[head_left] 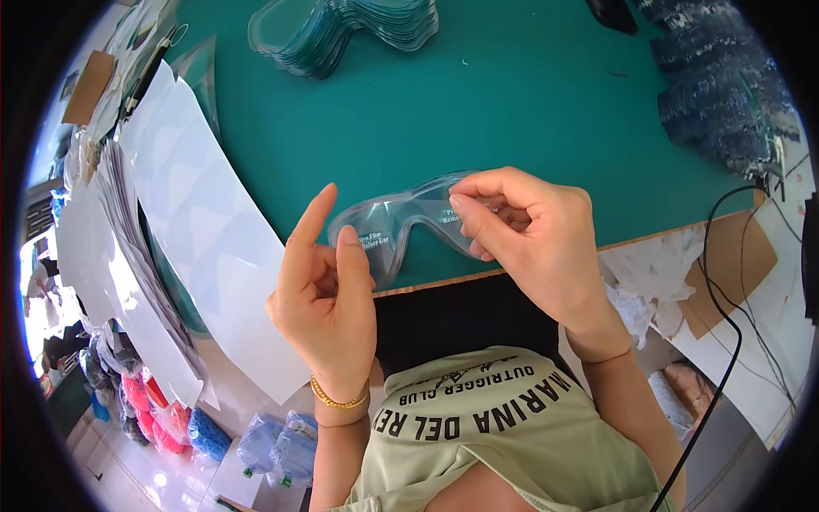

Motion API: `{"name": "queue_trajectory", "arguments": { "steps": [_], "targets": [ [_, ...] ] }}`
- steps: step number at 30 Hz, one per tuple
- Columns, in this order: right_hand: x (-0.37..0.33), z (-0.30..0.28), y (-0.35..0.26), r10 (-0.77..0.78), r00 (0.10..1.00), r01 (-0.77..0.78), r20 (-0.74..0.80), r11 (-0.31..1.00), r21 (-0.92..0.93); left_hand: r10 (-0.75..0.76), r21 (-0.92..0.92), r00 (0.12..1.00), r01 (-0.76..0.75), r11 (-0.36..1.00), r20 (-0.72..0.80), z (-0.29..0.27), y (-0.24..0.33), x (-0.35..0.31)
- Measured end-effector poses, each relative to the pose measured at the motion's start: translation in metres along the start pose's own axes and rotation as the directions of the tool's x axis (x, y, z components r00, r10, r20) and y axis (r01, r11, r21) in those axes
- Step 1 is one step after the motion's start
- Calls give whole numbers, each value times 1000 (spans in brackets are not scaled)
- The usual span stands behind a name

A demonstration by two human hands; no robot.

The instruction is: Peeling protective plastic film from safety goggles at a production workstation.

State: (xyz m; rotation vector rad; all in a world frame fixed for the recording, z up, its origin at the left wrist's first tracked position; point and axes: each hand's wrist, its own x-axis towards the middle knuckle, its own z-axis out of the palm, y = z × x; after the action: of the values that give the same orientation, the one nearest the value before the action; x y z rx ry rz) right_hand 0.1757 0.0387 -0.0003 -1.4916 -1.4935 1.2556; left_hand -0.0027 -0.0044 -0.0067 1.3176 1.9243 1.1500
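Near the table's front edge is a clear, goggle-shaped lens (393,224) with a nose notch and pale print on its surface. My right hand (533,230) pinches its right end between thumb and curled fingers. At the other end, my left hand (328,294) has its index finger stretched up and its thumb apart from it, the thumb tip beside or against the lens; I cannot tell if it touches. The other left fingers are curled. Farther back on the green table (529,111) lies a stack of similar clear lenses (345,34).
Large white sheets (205,205) hang over the table's left side. At the far right sits a pile of dark, shiny pieces (725,85), with a black object (612,13) near it. A black cable (725,320) runs down the right. Plastic bottles (277,448) stand at lower left.
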Motion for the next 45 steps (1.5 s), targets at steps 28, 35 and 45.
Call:
{"name": "queue_trajectory", "arguments": {
  "steps": [28,35,45],
  "targets": [
    [0,2,6,-57,998,58,12,995,-82,22,198,999,-13,980,-45,12,5,-5],
    [-1,3,7,-75,997,74,-8,994,-76,-6,381,999,24,924,-49,1,-4,-16],
    [0,3,8,-56,998,56,2,998,-41,307,489,950,-244,838,-52,-24,-19,-35]
  ]
}}
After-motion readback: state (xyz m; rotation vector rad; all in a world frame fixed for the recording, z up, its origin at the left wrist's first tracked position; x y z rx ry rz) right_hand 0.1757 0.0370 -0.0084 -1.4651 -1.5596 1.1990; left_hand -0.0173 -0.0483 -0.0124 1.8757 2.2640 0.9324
